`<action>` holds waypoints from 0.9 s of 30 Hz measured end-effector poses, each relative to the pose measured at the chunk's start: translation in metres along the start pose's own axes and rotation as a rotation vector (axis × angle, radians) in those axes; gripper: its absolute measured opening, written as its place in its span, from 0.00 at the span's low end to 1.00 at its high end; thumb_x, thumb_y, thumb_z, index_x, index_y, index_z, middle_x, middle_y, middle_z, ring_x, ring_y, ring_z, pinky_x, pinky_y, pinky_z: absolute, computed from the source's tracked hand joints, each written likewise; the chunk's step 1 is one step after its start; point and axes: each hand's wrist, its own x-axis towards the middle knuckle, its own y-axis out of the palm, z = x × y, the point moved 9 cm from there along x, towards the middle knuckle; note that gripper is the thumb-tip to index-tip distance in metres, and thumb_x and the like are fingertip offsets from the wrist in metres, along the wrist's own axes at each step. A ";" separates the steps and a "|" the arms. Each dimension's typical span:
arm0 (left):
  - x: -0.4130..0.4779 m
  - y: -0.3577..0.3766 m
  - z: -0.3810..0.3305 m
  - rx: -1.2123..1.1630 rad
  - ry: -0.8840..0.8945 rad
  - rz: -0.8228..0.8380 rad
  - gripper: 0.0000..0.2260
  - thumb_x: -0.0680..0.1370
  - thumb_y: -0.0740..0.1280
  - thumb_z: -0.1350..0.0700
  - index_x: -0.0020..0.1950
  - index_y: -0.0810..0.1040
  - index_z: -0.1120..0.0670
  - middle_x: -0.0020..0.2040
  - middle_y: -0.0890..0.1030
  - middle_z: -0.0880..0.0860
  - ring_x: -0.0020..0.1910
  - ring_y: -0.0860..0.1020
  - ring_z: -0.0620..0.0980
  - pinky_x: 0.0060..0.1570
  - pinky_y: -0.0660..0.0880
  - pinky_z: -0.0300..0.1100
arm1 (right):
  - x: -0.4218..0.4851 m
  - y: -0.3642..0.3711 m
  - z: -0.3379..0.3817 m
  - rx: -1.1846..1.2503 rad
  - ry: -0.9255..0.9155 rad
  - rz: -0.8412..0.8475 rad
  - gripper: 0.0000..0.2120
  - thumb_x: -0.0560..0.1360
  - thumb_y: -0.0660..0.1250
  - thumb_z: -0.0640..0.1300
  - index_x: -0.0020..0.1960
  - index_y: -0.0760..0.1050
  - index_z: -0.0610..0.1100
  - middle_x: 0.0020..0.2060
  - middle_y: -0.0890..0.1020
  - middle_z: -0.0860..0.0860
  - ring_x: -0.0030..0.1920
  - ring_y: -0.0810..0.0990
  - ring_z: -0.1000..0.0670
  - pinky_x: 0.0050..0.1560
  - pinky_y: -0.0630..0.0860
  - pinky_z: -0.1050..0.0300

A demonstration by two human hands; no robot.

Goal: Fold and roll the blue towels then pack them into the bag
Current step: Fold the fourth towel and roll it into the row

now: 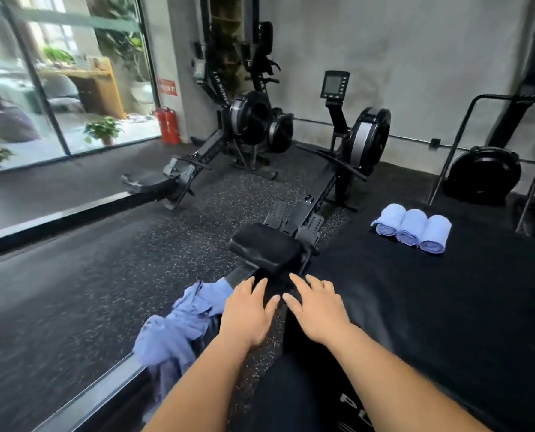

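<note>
Our L hand (247, 310) + R hand (317, 310) spread, empty. Loose blue towels (178, 325) just left of L hand, so we'd grab w/ L.

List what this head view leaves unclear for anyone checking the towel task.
All head view.
1. Bag: none plainly seen; a black thing with white letters is cut off by the bottom edge.
2. Loose towels: crumpled heap, partly behind the left arm; count unclear.
3. Left hand and right hand: palms down, so any contact beneath is hidden.
</note>
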 end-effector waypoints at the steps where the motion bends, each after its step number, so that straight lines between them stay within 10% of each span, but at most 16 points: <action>1: -0.009 0.000 0.017 0.004 -0.028 0.008 0.30 0.86 0.53 0.35 0.84 0.60 0.49 0.84 0.61 0.55 0.82 0.58 0.55 0.79 0.59 0.51 | -0.001 0.009 0.017 -0.002 -0.028 0.017 0.30 0.84 0.48 0.67 0.84 0.52 0.60 0.83 0.59 0.49 0.79 0.57 0.42 0.74 0.65 0.42; 27: -0.081 0.093 0.275 0.098 -0.363 0.263 0.30 0.84 0.59 0.40 0.84 0.58 0.48 0.82 0.61 0.54 0.80 0.61 0.57 0.77 0.62 0.51 | 0.053 0.219 0.177 -0.116 -0.324 0.358 0.26 0.86 0.50 0.61 0.83 0.55 0.60 0.83 0.56 0.52 0.80 0.54 0.44 0.76 0.62 0.43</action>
